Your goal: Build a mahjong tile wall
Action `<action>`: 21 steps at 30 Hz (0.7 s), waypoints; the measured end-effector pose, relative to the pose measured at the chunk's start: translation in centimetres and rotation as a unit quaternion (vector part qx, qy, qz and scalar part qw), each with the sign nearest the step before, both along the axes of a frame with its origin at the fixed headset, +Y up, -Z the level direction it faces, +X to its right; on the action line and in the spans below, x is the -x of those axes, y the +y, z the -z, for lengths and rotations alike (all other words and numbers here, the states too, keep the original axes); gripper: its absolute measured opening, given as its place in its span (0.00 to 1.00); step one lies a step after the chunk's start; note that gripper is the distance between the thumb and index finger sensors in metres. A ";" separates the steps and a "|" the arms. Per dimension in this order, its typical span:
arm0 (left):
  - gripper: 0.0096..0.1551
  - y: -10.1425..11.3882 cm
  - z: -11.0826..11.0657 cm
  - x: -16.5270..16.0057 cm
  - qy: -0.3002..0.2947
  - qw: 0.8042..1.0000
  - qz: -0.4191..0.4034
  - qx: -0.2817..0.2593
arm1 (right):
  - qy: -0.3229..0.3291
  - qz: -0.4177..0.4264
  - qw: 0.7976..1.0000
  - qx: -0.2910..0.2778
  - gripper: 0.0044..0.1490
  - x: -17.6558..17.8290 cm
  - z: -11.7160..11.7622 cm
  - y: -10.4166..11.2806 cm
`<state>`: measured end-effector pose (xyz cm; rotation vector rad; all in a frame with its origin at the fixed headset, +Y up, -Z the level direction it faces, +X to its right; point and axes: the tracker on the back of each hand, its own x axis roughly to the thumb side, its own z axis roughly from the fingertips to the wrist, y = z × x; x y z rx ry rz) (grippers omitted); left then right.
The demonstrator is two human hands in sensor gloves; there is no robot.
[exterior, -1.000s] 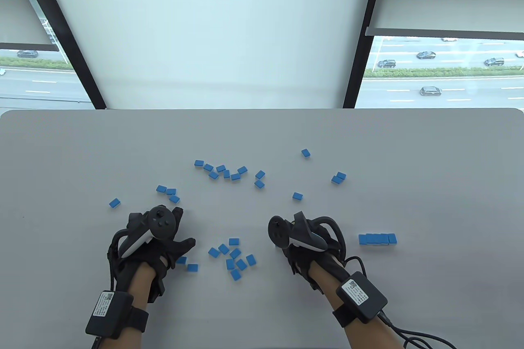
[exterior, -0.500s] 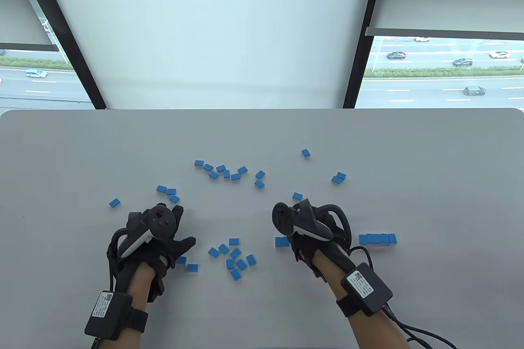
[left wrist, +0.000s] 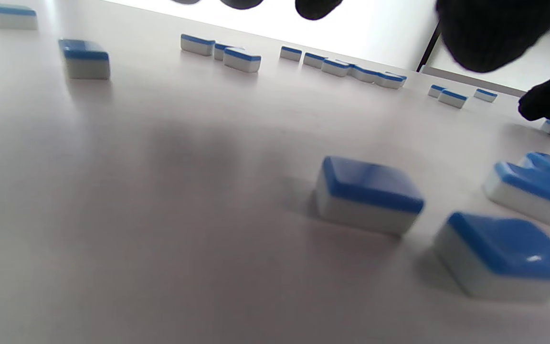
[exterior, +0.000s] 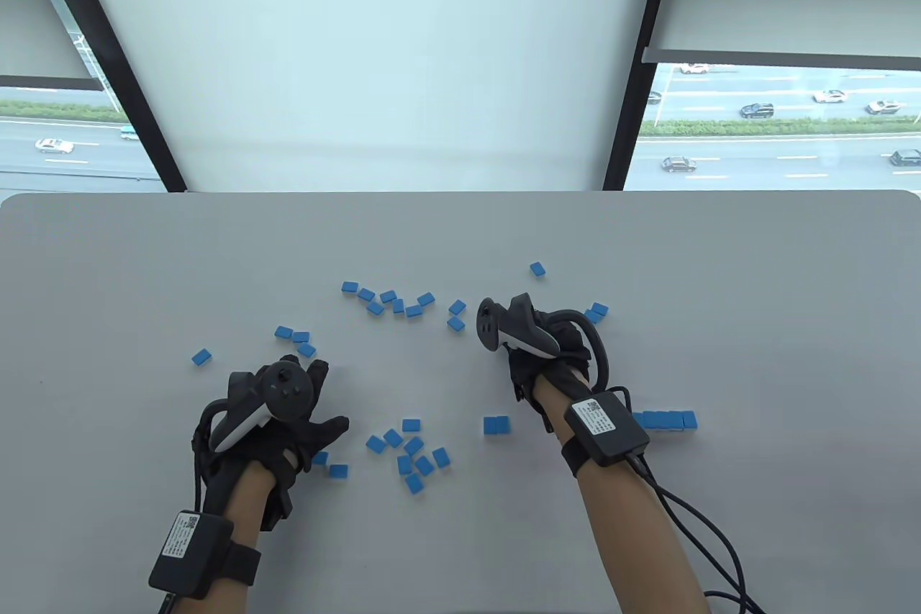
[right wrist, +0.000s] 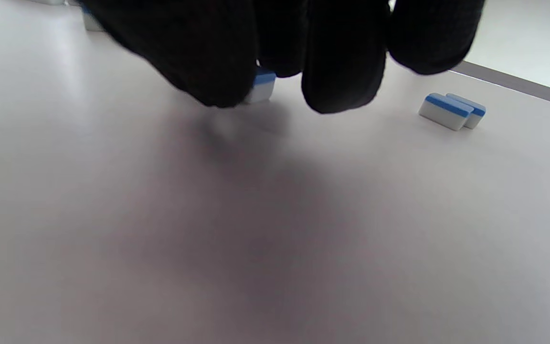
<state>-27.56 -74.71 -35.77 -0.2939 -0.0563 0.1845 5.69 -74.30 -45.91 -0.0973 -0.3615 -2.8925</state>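
Blue-backed mahjong tiles lie scattered on the grey table (exterior: 144, 268). A short row of tiles (exterior: 665, 420) stands at the right, and a pair of tiles (exterior: 496, 425) lies to its left. My right hand (exterior: 536, 344) reaches forward over a single tile that is hidden in the table view. In the right wrist view my right hand (right wrist: 277, 95) hangs with its fingertips around that tile (right wrist: 261, 86), which lies on the table. My left hand (exterior: 316, 402) rests spread on the table beside a near cluster of tiles (exterior: 414, 452). It holds nothing.
A far cluster of tiles (exterior: 392, 302) lies mid-table, with three more (exterior: 296, 339) ahead of my left hand. A pair (exterior: 596, 312) sits right of my right hand, also in the right wrist view (right wrist: 451, 111). Two near tiles (left wrist: 368, 193) show in the left wrist view.
My right hand left the pair of tiles on the table and moved forward over the single tile. My left hand stayed where it was.
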 end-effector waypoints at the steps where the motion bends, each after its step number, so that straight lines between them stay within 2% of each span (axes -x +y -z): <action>1: 0.55 0.0 0.0 0.0 0.000 1.000 -0.001 0.000 | -0.003 0.000 1.000 0.001 0.41 -0.1 0.1 -0.2; 5: 0.55 0.0 0.0 0.0 0.001 1.000 -0.001 -0.001 | -0.011 0.000 1.000 -0.005 0.36 -0.2 0.2 -0.3; 11: 0.55 -0.1 0.0 0.0 0.004 1.000 -0.003 0.003 | -0.017 0.000 1.000 0.013 0.37 -0.2 0.2 -0.4; 15: 0.55 -0.1 -0.1 0.0 0.005 1.000 -0.003 0.002 | -0.004 -0.002 1.000 -0.003 0.38 -0.3 -0.6 1.3; 21: 0.55 0.0 -0.1 0.2 0.009 1.000 -0.006 0.003 | 0.024 0.016 0.998 -0.048 0.38 -0.9 -2.9 5.3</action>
